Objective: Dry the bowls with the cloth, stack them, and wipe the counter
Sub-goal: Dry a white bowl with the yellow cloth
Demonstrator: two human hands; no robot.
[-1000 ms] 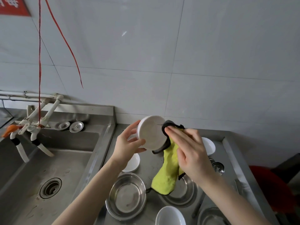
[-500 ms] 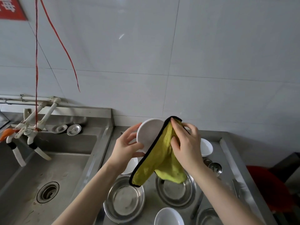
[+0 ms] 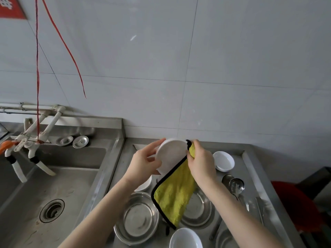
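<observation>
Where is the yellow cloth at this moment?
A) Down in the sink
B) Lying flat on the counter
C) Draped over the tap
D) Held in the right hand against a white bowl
D: the right hand grips the yellow cloth at the edge of the white bowl, which the left hand holds up, and the rest of the cloth hangs free.

Cloth: yellow, black trim. Held bowl: white. Table, sink: grey steel. String: red.
</observation>
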